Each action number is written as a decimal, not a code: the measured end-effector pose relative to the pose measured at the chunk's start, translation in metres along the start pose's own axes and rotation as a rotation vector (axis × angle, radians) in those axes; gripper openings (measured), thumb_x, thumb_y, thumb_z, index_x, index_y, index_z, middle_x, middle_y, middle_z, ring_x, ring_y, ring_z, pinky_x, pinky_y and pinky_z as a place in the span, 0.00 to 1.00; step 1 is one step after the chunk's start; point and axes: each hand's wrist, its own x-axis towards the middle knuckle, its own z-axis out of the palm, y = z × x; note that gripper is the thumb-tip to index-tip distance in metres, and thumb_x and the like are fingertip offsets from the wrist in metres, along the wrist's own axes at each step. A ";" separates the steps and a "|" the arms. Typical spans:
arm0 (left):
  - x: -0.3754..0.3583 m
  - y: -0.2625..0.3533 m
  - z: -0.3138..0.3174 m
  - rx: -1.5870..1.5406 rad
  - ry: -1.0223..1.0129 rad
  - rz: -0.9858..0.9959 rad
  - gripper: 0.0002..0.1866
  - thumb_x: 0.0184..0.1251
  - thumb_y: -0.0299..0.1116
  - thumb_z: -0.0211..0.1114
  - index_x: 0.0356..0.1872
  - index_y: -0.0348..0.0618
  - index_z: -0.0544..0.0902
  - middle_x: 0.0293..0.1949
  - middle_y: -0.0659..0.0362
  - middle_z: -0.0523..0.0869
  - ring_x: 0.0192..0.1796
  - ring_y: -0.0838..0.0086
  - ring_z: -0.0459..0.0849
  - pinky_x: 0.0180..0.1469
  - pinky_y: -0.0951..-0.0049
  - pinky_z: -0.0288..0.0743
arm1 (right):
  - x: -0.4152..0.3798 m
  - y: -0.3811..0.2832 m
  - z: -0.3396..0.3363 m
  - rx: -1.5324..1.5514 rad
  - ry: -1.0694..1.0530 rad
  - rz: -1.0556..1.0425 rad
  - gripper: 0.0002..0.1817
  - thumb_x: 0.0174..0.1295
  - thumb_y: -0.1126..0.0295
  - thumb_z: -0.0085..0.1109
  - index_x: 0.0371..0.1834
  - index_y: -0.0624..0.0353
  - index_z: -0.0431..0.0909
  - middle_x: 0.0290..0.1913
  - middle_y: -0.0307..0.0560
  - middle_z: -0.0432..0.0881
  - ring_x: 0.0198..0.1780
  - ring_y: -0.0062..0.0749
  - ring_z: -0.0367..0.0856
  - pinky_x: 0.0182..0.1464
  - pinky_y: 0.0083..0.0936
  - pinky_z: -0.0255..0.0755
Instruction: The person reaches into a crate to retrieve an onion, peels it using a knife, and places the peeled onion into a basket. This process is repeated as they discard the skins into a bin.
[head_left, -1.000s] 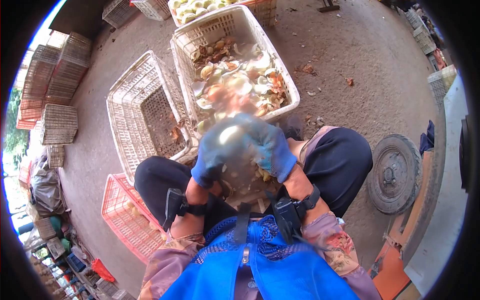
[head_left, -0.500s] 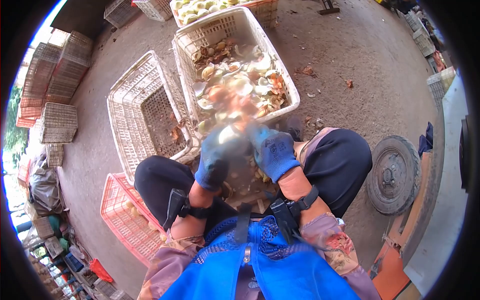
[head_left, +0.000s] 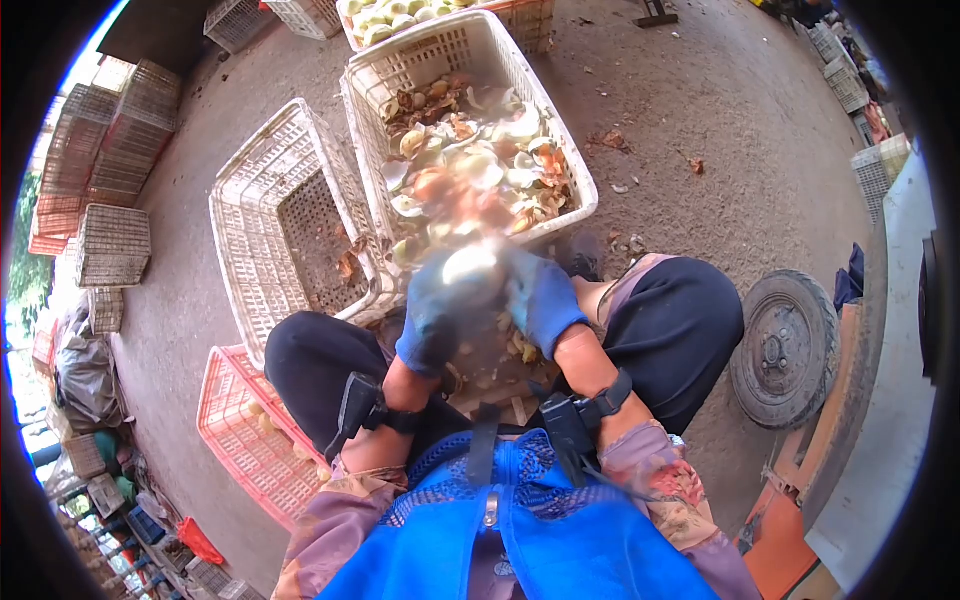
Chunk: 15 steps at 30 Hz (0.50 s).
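Both hands wear blue work gloves and meet low between my knees, at the near edge of a white plastic crate (head_left: 583, 215). My left hand (head_left: 432, 305) is closed around a pale, peeled-looking onion (head_left: 470, 266), which is blurred by a smear on the view. Against the onion's right side, my right hand (head_left: 540, 298) has its fingers curled; whether it holds a small tool is hidden. Onion skins and cut layers (head_left: 482, 172), white, green and brown, fill much of the crate just beyond my hands.
A second white crate (head_left: 235, 235) with a few scraps stands left. A pink crate (head_left: 215, 410) holding onions is by my left knee. Behind is a crate of peeled onions (head_left: 405, 15). A wheel (head_left: 785, 335) lies right; stacked crates (head_left: 130, 130) stand far left.
The onion has come up slightly and right between my gloves, showing more of its pale surface. My right hand has turned a little, its glove back less visible.
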 end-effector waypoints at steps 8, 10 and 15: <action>-0.002 0.014 0.000 -0.073 -0.052 -0.025 0.26 0.56 0.25 0.66 0.59 0.33 0.74 0.44 0.53 0.86 0.42 0.68 0.87 0.44 0.69 0.84 | 0.000 0.012 0.001 0.998 -0.088 0.349 0.17 0.69 0.62 0.58 0.56 0.60 0.81 0.39 0.48 0.87 0.40 0.28 0.84 0.45 0.27 0.78; 0.004 0.010 -0.015 0.050 -0.110 -0.011 0.26 0.56 0.24 0.66 0.58 0.33 0.75 0.43 0.53 0.86 0.41 0.69 0.88 0.43 0.70 0.84 | -0.004 0.005 0.000 1.043 -0.054 0.336 0.17 0.68 0.65 0.61 0.56 0.61 0.81 0.37 0.46 0.86 0.40 0.25 0.83 0.45 0.25 0.78; 0.011 -0.007 -0.027 0.166 -0.078 0.014 0.26 0.55 0.22 0.68 0.58 0.33 0.76 0.42 0.55 0.87 0.39 0.71 0.88 0.41 0.71 0.85 | 0.008 -0.031 -0.042 0.711 -0.282 0.304 0.12 0.66 0.67 0.63 0.47 0.63 0.82 0.36 0.49 0.87 0.39 0.32 0.84 0.45 0.30 0.77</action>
